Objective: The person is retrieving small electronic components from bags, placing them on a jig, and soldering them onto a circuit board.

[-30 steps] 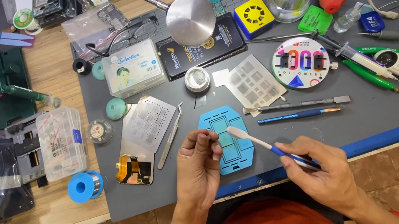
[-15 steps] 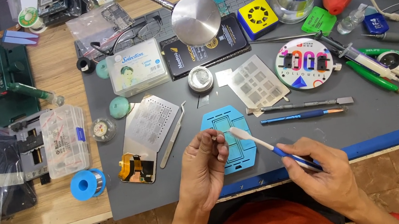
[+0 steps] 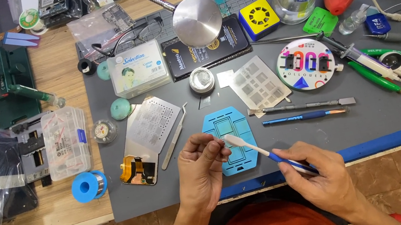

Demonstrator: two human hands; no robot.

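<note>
My left hand (image 3: pixel 200 168) hovers over the near edge of the grey work mat (image 3: pixel 377 119) on the table, its thumb and fingertips pinched together on something too small for me to make out. My right hand (image 3: pixel 317 174) grips a slim brush with a blue handle and white head (image 3: pixel 262 152), fingers closed round the handle near its lower end. The white head points toward my left fingertips and sits just beside them; I cannot tell whether it touches what they pinch.

Directly beyond both hands, partly under the brush, lies a light-blue rectangular plastic holder with recessed slots (image 3: pixel 229 137), flat on the mat. To the left of my left hand a pair of silver metal tweezers (image 3: pixel 176 142) lies at a slant, and past them a thin silver perforated metal stencil sheet (image 3: pixel 150 124) rests over a phone part with orange flex cable (image 3: pixel 139 168). Further left, off the mat, stands a blue spool of solder wire (image 3: pixel 89 185).

Beyond my right hand, a blue-handled pointed tool (image 3: pixel 303 117) and a grey metal scraper tool (image 3: pixel 301 107) lie side by side, nearly parallel. Further beyond them sits a round white disc with colourful print (image 3: pixel 305 63).
</note>
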